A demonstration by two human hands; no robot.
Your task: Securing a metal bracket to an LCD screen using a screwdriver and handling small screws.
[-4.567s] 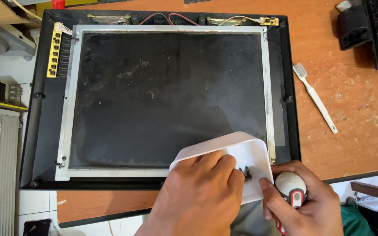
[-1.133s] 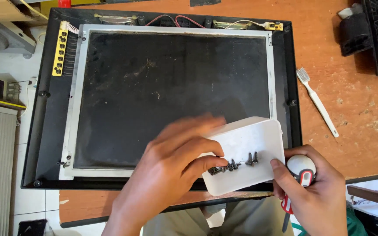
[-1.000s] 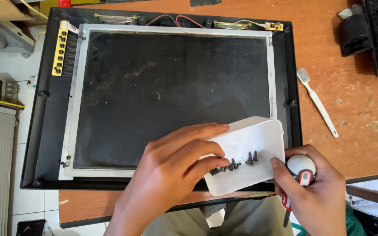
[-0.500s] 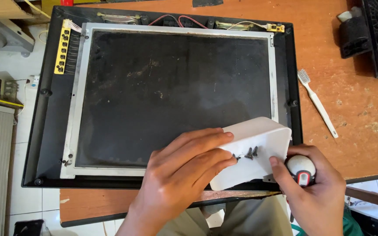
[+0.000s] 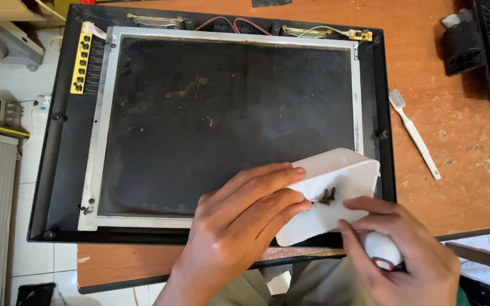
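A small white plastic tray (image 5: 341, 173) with a few dark screws (image 5: 327, 196) in it rests tilted on the lower right corner of an opened flat monitor (image 5: 228, 119). My left hand (image 5: 239, 224) lies on the tray's left side, fingers stretched over its rim toward the screws. My right hand (image 5: 404, 255) sits just below and right of the tray, closed around a white round screwdriver handle (image 5: 382, 249) with a red band, its fingertips touching the tray's lower edge.
The monitor shows a dark dusty panel in a metal frame, with a yellow circuit strip (image 5: 80, 62) at its upper left. A white toothbrush (image 5: 415, 133) lies on the orange wooden table (image 5: 460, 147) to the right. Black plastic parts (image 5: 483, 39) sit top right.
The tray has been tipped and slid a little toward the right corner. My left hand stayed over its left side, and my right hand rose to touch the tray's lower edge.
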